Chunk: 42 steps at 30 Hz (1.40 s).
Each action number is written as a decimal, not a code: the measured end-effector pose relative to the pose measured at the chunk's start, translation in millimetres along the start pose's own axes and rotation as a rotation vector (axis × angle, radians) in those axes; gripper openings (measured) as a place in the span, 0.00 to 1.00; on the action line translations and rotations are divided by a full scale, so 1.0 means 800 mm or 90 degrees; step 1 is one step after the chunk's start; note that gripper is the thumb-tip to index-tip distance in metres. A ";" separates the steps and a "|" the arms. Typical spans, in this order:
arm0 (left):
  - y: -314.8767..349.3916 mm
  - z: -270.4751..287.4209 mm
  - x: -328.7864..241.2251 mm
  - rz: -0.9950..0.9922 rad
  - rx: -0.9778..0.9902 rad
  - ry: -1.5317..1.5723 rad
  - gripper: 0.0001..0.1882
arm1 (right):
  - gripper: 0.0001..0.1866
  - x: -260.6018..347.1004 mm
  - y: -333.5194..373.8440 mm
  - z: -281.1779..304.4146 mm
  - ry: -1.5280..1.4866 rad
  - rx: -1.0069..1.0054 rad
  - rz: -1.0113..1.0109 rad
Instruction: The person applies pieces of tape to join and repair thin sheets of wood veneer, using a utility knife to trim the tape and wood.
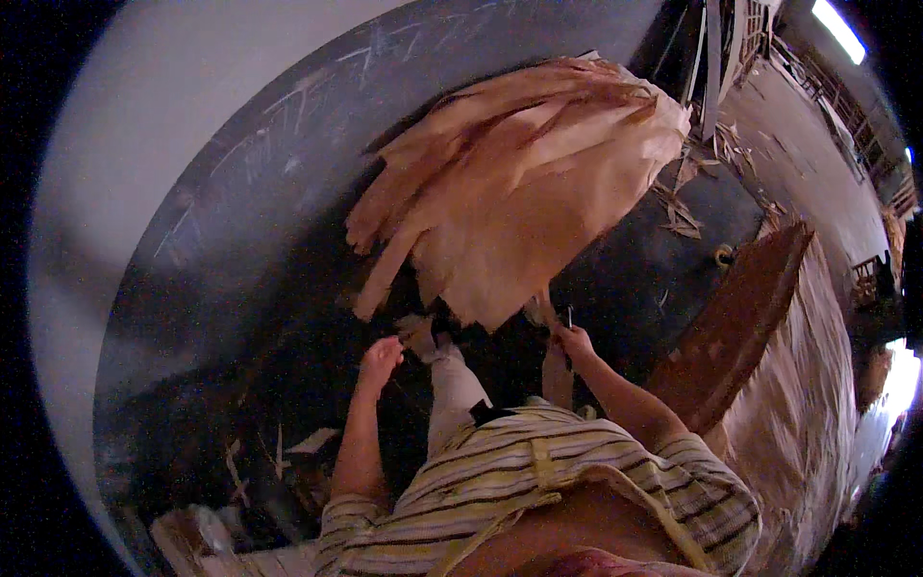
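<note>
In front of my feet, a spread pile of thin tan wood veneer sheets (538, 192) lies on the dark floor, its ragged ends toward me. My right hand (575, 344) is closed round a slim, pale, blade-like tool (569, 315) that sticks up from the fist, just beyond the pile's near edge. Left of my leg, my left hand (382, 363) hangs with its fingers curled together. Whether a small piece is pinched in them is too dim to tell. Neither hand touches the big pile.
A tall stack of veneer sheets (793, 385) stands close on my right. Veneer scraps (312, 441) litter the floor at lower left, and more scraps (681, 216) lie beyond the pile. A grey wall (221, 87) curves along the left. A yellowish roll (723, 255) sits by the stack.
</note>
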<state>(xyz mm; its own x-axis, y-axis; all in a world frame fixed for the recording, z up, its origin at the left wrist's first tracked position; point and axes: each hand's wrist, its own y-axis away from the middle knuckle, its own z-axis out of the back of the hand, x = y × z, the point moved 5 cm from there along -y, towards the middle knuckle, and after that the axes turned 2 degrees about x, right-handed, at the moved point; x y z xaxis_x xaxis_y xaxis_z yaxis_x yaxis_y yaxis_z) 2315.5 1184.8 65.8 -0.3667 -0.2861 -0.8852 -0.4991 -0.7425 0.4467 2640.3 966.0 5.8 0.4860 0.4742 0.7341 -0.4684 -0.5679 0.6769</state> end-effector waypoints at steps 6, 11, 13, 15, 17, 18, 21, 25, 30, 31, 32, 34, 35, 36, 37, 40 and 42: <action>-0.347 0.033 -0.116 0.065 0.059 0.283 0.20 | 0.17 0.071 -0.054 -0.054 -0.185 -0.168 -0.035; -0.632 0.029 -0.131 0.273 -0.042 0.666 0.24 | 0.16 0.132 -0.082 -0.131 -0.286 -0.255 -0.016; -0.697 0.030 -0.119 0.257 -0.033 0.743 0.25 | 0.15 0.139 -0.094 -0.152 -0.250 -0.236 -0.035; -0.741 0.028 -0.119 0.231 0.003 0.818 0.24 | 0.15 0.134 -0.103 -0.163 -0.258 -0.240 -0.069; -0.767 0.033 -0.151 0.104 0.011 0.845 0.22 | 0.13 0.118 -0.106 -0.170 -0.340 -0.277 -0.103; -0.768 0.033 -0.175 0.063 -0.016 0.854 0.20 | 0.10 0.109 -0.108 -0.176 -0.295 -0.247 -0.163; -0.747 0.007 -0.325 -0.050 0.119 0.798 0.16 | 0.09 0.116 -0.117 -0.173 -0.183 -0.300 -0.041; -0.603 -0.016 -0.581 -0.366 0.228 0.483 0.24 | 0.07 0.169 -0.149 -0.163 -0.307 -0.293 0.043; -0.392 -0.086 -0.778 -0.654 0.388 0.367 0.13 | 0.09 0.376 -0.138 -0.107 -0.154 -0.314 0.502; -0.366 -0.098 -0.791 -0.621 0.378 0.350 0.13 | 0.11 0.424 -0.116 -0.100 -0.038 -0.362 0.579; -0.335 -0.112 -0.804 -0.619 0.406 0.335 0.13 | 0.15 0.475 -0.087 -0.097 0.118 -0.452 0.648; -0.270 -0.133 -0.829 -0.736 0.426 0.258 0.16 | 0.31 0.573 -0.040 -0.097 -0.077 -0.373 0.786; -0.232 -0.146 -0.836 -0.855 0.417 0.197 0.18 | 0.39 0.611 0.019 -0.097 0.325 -0.621 0.876; -0.195 -0.160 -0.841 -0.972 0.403 0.133 0.21 | 0.47 0.647 0.044 -0.100 0.258 -0.566 0.934; -0.157 -0.173 -0.846 -1.086 0.385 0.065 0.24 | 0.49 0.681 0.068 -0.100 0.196 -0.574 0.983; -0.086 -0.205 -0.861 -1.200 0.512 0.004 0.29 | 0.39 0.748 0.134 -0.074 0.145 -0.535 1.114; -0.088 -0.223 -0.878 -0.930 0.825 0.155 0.28 | 0.37 0.750 0.180 -0.033 0.204 -0.622 1.062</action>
<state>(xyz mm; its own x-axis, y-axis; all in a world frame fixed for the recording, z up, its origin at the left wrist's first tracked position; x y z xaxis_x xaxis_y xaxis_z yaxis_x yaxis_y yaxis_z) 2748.5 1330.1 633.4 0.8285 -0.1161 -0.5478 -0.4869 0.3340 -0.8071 2844.8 1186.2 545.3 -0.8772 0.0959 0.4704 -0.4763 -0.0513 -0.8778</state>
